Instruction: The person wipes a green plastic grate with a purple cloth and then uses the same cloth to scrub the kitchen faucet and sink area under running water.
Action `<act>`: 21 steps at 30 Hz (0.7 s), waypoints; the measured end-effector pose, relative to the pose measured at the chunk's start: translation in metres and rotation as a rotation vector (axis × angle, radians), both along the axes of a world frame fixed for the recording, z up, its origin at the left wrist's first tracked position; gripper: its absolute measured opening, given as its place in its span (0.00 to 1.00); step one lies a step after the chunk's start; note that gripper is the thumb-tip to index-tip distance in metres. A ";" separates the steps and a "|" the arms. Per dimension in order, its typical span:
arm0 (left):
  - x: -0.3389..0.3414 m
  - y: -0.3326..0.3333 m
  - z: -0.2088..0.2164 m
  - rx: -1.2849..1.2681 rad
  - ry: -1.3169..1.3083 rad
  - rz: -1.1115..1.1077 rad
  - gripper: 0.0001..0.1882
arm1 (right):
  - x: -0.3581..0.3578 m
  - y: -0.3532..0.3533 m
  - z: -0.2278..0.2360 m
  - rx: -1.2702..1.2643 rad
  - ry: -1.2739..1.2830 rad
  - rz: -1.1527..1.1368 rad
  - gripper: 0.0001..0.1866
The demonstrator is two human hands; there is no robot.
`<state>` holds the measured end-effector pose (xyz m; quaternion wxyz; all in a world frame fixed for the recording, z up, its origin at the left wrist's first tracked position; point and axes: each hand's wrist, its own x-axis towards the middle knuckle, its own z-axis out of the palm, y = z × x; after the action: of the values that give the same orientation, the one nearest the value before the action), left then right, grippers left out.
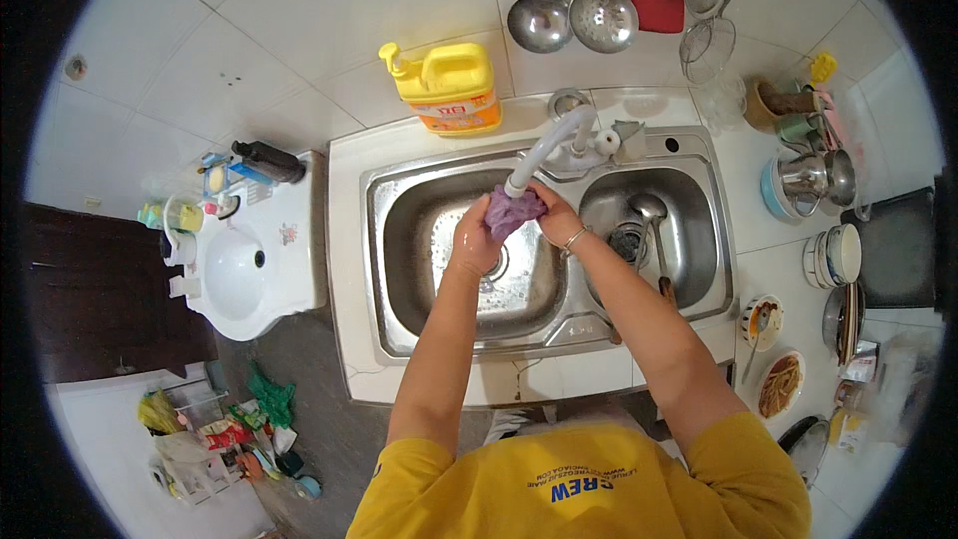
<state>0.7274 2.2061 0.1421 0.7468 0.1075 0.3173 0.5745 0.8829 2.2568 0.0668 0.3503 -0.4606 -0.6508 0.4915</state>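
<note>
A crumpled purple cloth (514,215) is gripped by the left hand (477,238) and the right hand (560,216) beneath the white faucet (551,152). Both are held above the left sink basin (414,230).

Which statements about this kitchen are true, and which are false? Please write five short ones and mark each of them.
1. The left hand and right hand both hold the crumpled purple item. True.
2. The ladle lies in the left basin. False: the ladle is in the right basin.
3. The yellow jug stands behind the left basin. True.
4. The red spatula lies on the counter. False: it hangs against the wall.
5. The bracelet is on the left wrist. False: it is on the right wrist.
</note>
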 end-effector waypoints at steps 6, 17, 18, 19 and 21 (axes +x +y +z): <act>-0.035 0.007 -0.019 -0.121 0.183 -0.053 0.18 | -0.013 -0.001 0.026 -0.652 0.574 -0.165 0.21; 0.047 -0.010 -0.030 -0.111 0.054 0.170 0.14 | -0.033 -0.034 0.010 -0.080 0.167 -0.375 0.19; 0.046 -0.018 -0.027 -0.073 0.038 0.143 0.15 | -0.031 -0.028 0.007 -0.155 0.214 -0.445 0.18; 0.043 -0.022 -0.024 -0.030 0.022 0.116 0.16 | -0.027 -0.023 0.005 -0.228 0.267 -0.519 0.18; 0.036 -0.018 -0.019 0.109 -0.097 0.073 0.18 | -0.021 -0.014 0.031 -0.029 0.256 -0.598 0.19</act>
<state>0.7629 2.1880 0.1228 0.7330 0.1085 0.2527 0.6222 0.8619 2.2424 0.0975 0.5516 -0.5709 -0.4301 0.4299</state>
